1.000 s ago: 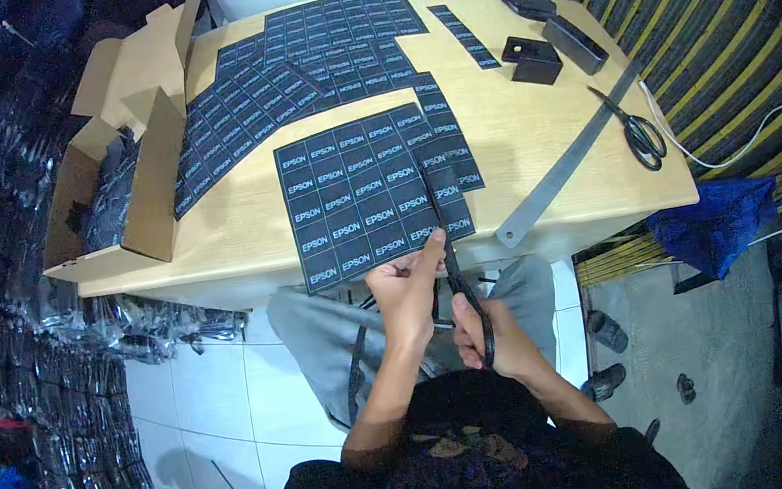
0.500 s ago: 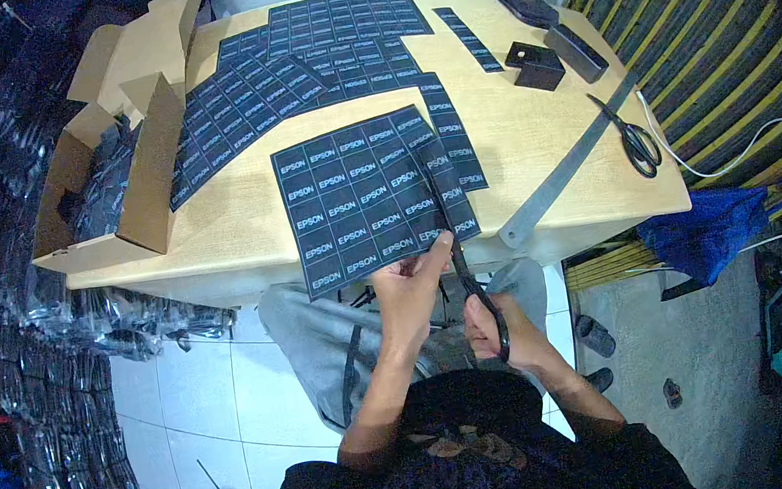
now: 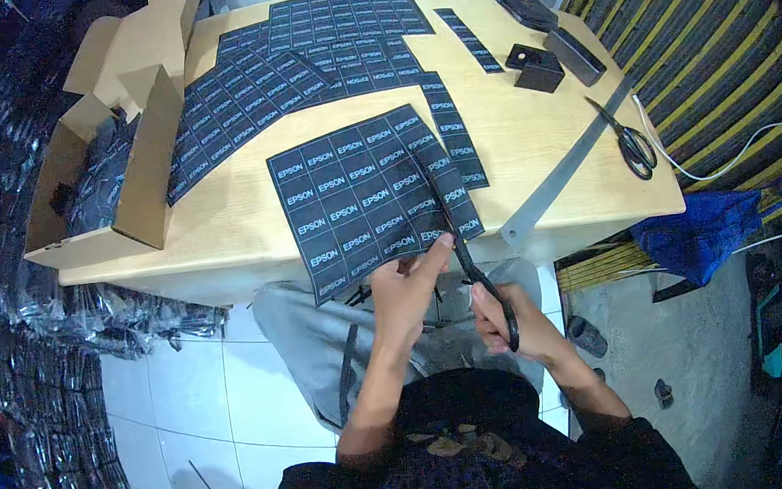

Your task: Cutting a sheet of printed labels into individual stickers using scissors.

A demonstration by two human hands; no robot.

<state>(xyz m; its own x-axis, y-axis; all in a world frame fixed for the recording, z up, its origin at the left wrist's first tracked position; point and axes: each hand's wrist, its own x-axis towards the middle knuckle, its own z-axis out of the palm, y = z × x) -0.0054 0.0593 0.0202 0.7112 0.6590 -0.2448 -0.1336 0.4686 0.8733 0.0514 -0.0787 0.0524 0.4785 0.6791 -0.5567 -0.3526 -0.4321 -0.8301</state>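
Note:
My left hand (image 3: 408, 292) pinches the lower edge of a black label sheet (image 3: 350, 193), printed with a grid of white lettering, with the thumb on top. The sheet is held over the table's near edge and tilts a little. My right hand (image 3: 520, 318) grips black-handled scissors (image 3: 472, 271). Their blades lie along the sheet near its right side, by my left thumb. How far the cut runs is hard to make out. Just right of the sheet, a narrow label strip (image 3: 460, 148) lies on the table.
More label sheets (image 3: 342, 19) overlap at the back of the wooden table (image 3: 238, 232). An open cardboard box (image 3: 146, 195) with dark pieces stands left. On the right lie a metal ruler (image 3: 557, 174), a second pair of scissors (image 3: 635, 147), a small black box (image 3: 539, 70) and a short strip (image 3: 469, 39).
My right hand has shifted slightly right with the scissors, whose handles have swung right. The sheet's left side has moved slightly left and down. My left hand keeps its pinch.

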